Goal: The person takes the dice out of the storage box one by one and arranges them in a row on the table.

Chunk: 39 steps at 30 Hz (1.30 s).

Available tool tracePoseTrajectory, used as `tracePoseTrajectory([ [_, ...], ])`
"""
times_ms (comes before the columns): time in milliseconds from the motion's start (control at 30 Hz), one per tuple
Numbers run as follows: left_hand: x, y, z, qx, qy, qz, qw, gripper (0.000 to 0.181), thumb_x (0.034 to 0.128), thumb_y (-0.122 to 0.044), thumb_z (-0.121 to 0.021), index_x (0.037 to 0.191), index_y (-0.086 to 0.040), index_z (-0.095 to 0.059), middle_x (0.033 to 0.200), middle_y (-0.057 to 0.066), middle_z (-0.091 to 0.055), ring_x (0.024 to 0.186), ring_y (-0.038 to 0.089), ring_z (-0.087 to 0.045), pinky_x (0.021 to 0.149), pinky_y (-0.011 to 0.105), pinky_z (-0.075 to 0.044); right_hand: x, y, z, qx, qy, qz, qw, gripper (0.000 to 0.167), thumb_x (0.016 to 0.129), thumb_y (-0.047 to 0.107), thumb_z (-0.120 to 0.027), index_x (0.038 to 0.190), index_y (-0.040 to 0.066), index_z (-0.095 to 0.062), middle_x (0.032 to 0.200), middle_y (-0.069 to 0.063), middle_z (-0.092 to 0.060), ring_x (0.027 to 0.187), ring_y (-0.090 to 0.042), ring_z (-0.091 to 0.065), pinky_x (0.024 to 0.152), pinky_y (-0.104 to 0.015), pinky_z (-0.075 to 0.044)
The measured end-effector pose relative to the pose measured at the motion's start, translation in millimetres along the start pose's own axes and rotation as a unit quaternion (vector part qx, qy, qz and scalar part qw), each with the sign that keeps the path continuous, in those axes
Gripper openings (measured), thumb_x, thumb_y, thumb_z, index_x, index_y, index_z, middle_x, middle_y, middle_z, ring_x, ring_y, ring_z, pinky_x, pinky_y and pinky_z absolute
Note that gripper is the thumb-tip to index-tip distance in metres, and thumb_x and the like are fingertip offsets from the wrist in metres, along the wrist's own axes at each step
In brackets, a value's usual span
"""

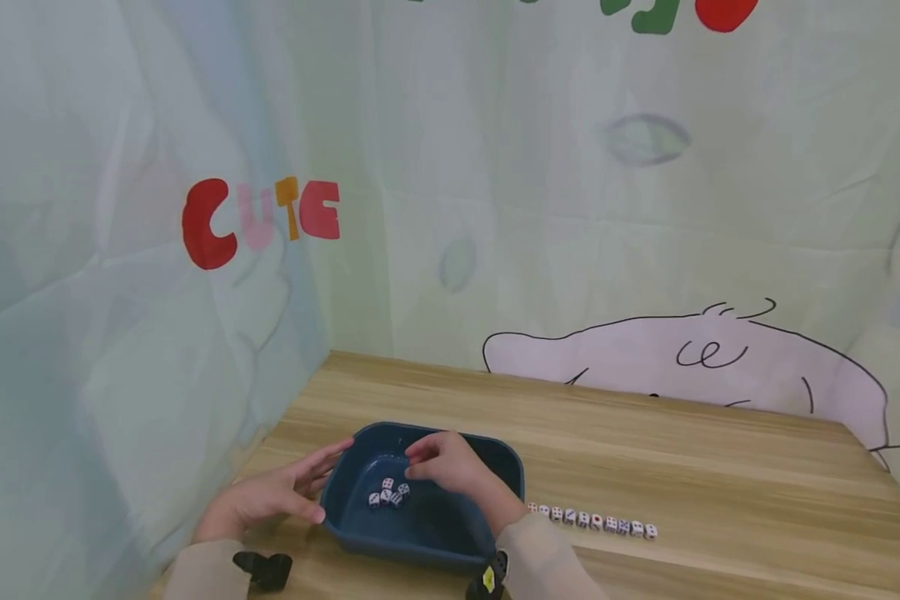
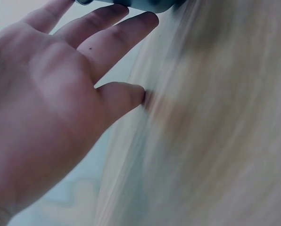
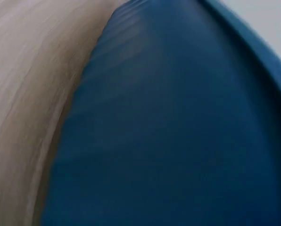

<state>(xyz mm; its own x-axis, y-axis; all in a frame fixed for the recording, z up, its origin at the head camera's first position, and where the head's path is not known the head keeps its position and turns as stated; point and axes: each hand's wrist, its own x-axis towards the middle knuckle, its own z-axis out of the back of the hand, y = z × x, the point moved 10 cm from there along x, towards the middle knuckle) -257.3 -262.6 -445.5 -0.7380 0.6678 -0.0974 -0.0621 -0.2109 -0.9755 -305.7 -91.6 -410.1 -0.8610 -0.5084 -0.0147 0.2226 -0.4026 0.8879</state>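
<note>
- Tub (image 1: 450, 525): dk blue, rounded corners, sits upright on the table (image 1: 645, 450), rim up; everything below is placed by it.
- Dice (image 1: 387, 493): small cluster on tub floor, L part of tub; I count approx. 5, white w/ dark pips, a few red, some touching.
- Dice row (image 1: 584, 520): approx. 10 on the table, R of tub, single file. Near end is just beside tub's R wall; line runs away from tub & slightly toward me.
- My L hand (image 1: 266, 500): at tub's L side, fingers spread, thumb apart from them. Thumb tip is at tub's near L corner, fingertips up by the far part of that side. L wrist view also has the fingers fanned, tips at tub's edge.
- My R hand (image 1: 453, 465): over tub's inside, just above & R of the dice, fingers bent toward thumb. Can't tell if a die is pinched btwn the tips. R wrist view is mostly tub's outer wall, w/ wood next to it.
- Sleeves (image 1: 551, 558): beige, on the near side of tub, black gear (image 1: 266, 572) at each wrist.
- Cloth (image 1: 457, 167): pale, behind & L of tub; "CUTE" (image 1: 318, 210) in colored letters L of tub, lilac drawing (image 1: 630, 350) behind it, toward R.
</note>
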Motion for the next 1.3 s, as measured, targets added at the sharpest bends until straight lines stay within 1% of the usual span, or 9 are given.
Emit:
tracePoseTrajectory([
  [133,1.3,0.3,-1.1,0.002,0.001,-0.001,1.0000,0.100,0.0868,-0.016,-0.071,0.154,-0.006,0.002,0.154,0.036,0.003,0.136,0.060,-0.007,0.107,0.057,-0.024,0.3,-6,-1,-0.002,0.000,-0.007,1.0000,0.023,0.083,0.005,-0.073,0.103,-0.004,-0.070,0.087,-0.005,-0.068,0.079,-0.013,-0.060,0.074,-0.032,-0.051],
  [333,1.0,2.2,-0.7,0.004,-0.002,0.004,1.0000,0.100,0.0866,-0.016,-0.071,0.154,-0.006,0.003,0.155,0.034,0.006,0.136,0.061,-0.005,0.106,0.063,-0.021,2.6,-15,-5,0.009,0.010,-0.028,0.9995,0.021,0.083,0.005,-0.072,0.102,-0.002,-0.070,0.085,-0.003,-0.068,0.077,-0.013,-0.059,0.071,-0.031,-0.050],
  [400,1.3,1.5,-1.0,0.004,-0.002,0.004,1.0000,0.101,0.0865,-0.017,-0.071,0.154,-0.006,0.003,0.155,0.034,0.006,0.136,0.061,-0.005,0.107,0.063,-0.021,3.2,-18,-7,0.013,0.016,-0.038,0.9991,0.021,0.083,0.005,-0.072,0.102,-0.002,-0.070,0.084,-0.003,-0.067,0.075,-0.013,-0.059,0.070,-0.030,-0.050],
  [533,1.6,0.5,-1.7,0.004,0.001,0.001,1.0000,0.101,0.0865,-0.017,-0.071,0.154,-0.006,0.003,0.154,0.035,0.006,0.136,0.061,-0.006,0.106,0.059,-0.023,3.3,-23,-10,0.012,0.028,-0.049,0.9983,0.021,0.081,0.003,-0.073,0.101,-0.002,-0.071,0.084,-0.003,-0.067,0.073,-0.014,-0.057,0.069,-0.029,-0.049],
  [700,2.2,2.2,-1.3,0.003,0.002,0.001,1.0000,0.101,0.0868,-0.016,-0.071,0.153,-0.006,0.004,0.154,0.035,0.006,0.136,0.061,-0.006,0.106,0.056,-0.026,2.2,-23,-13,-0.002,0.033,-0.046,0.9984,0.019,0.080,0.000,-0.073,0.098,-0.003,-0.071,0.084,-0.004,-0.067,0.070,-0.013,-0.056,0.066,-0.027,-0.048],
  [867,1.9,1.4,-1.0,0.006,0.001,0.003,1.0000,0.101,0.0869,-0.017,-0.071,0.153,-0.006,0.004,0.154,0.036,0.005,0.136,0.061,-0.007,0.106,0.060,-0.025,3.3,-24,-17,-0.013,0.039,-0.045,0.9981,0.018,0.079,-0.003,-0.073,0.097,-0.004,-0.071,0.083,-0.006,-0.069,0.068,-0.011,-0.056,0.062,-0.025,-0.047],
  [1067,1.9,-0.3,0.0,0.010,0.000,0.003,0.9999,0.100,0.0869,-0.017,-0.071,0.154,-0.007,0.003,0.154,0.036,0.004,0.136,0.061,-0.009,0.106,0.063,-0.023,4.2,-27,-19,-0.024,0.032,-0.055,0.9977,0.015,0.080,-0.003,-0.072,0.096,-0.001,-0.071,0.083,-0.006,-0.067,0.071,-0.013,-0.057,0.066,-0.029,-0.049],
  [1300,1.5,-0.1,-1.1,0.012,0.000,-0.001,0.9999,0.100,0.0870,-0.016,-0.071,0.154,-0.007,0.003,0.154,0.036,0.002,0.136,0.060,-0.010,0.106,0.061,-0.024,2.8,-29,-24,-0.051,0.031,-0.053,0.9968,0.016,0.081,-0.002,-0.072,0.097,0.000,-0.072,0.086,-0.004,-0.067,0.077,-0.015,-0.057,0.073,-0.034,-0.052],
])
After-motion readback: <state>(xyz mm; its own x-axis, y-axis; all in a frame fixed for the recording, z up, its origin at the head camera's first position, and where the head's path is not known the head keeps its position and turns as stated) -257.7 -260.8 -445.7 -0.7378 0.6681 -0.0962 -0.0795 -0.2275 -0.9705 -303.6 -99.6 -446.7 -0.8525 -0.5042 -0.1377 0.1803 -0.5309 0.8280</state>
